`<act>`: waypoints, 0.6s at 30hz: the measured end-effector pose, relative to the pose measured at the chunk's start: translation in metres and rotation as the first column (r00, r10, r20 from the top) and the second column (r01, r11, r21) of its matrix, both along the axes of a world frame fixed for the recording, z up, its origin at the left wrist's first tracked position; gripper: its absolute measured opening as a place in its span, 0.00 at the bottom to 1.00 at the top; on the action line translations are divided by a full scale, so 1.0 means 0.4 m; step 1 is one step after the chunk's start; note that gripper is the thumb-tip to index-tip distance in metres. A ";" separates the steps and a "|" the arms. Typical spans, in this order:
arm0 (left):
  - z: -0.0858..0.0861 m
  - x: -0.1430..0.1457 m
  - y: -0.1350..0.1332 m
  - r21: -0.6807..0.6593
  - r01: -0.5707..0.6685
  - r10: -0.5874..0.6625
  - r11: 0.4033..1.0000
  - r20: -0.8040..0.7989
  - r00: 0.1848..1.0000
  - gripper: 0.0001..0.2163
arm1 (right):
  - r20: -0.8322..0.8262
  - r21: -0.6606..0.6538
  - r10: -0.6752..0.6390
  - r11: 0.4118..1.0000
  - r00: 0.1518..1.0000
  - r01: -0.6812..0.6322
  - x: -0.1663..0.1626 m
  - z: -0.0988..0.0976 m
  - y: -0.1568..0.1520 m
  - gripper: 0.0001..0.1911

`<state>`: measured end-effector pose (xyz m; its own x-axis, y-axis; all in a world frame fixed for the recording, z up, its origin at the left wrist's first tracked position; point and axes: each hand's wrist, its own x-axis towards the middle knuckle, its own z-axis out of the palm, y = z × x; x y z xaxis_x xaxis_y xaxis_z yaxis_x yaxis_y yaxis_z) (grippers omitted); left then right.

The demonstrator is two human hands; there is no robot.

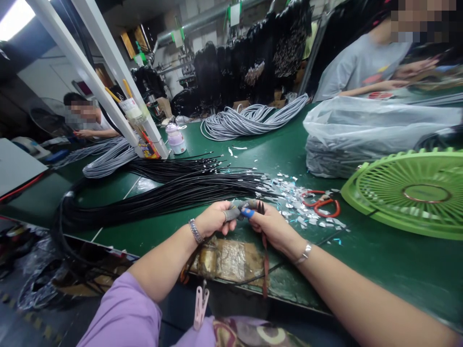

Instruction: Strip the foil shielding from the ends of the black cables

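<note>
My left hand (219, 218) is closed, with grey tape on its fingers. Its fingertips meet those of my right hand (269, 225) over what looks like the end of a black cable, mostly hidden by the fingers. Blue and grey tape wraps my right fingers, which are closed too. From my right hand, dark pointed tips stick up and a reddish-brown arm (265, 274) hangs down, apparently a pair of tweezers. Below my hands lies a taped cardboard pad (237, 260) at the table edge. Beyond them, a bundle of black cables (173, 195) stretches from the left.
White and blue scraps (289, 193) surround red-handled scissors (325, 205). A green fan (412, 193) and a plastic bag (361, 140) stand right. Grey cable coils (249, 120), a lilac bottle (176, 139) and a white post (104, 72) are farther back. Two people sit beyond.
</note>
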<state>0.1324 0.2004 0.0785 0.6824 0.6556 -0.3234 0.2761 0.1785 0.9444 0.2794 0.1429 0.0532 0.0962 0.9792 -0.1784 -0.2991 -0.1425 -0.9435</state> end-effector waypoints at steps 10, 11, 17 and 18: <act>-0.020 0.000 0.002 0.307 -0.117 0.140 0.945 -0.055 0.989 0.10 | 0.044 0.013 0.000 1.000 0.999 -0.001 -0.003 -0.003 0.003 0.20; -0.022 -0.002 0.003 0.358 -0.101 0.129 0.928 -0.056 0.990 0.07 | 0.066 0.013 -0.006 1.000 0.998 0.005 -0.004 -0.003 0.003 0.19; -0.006 -0.018 -0.009 0.737 0.123 0.095 0.664 -0.247 0.964 0.04 | 0.215 0.017 -0.039 0.999 0.976 0.037 -0.002 0.007 0.003 0.17; -0.002 -0.021 -0.012 0.770 0.168 0.105 0.616 -0.292 0.951 0.05 | 0.227 0.006 -0.032 0.999 0.973 0.031 -0.001 0.008 0.003 0.16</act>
<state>0.1240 0.1955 0.0779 0.6747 0.7280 0.1219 0.5388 -0.5986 0.5928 0.2790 0.1443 0.0565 0.1650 0.9755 -0.1455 -0.0813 -0.1336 -0.9877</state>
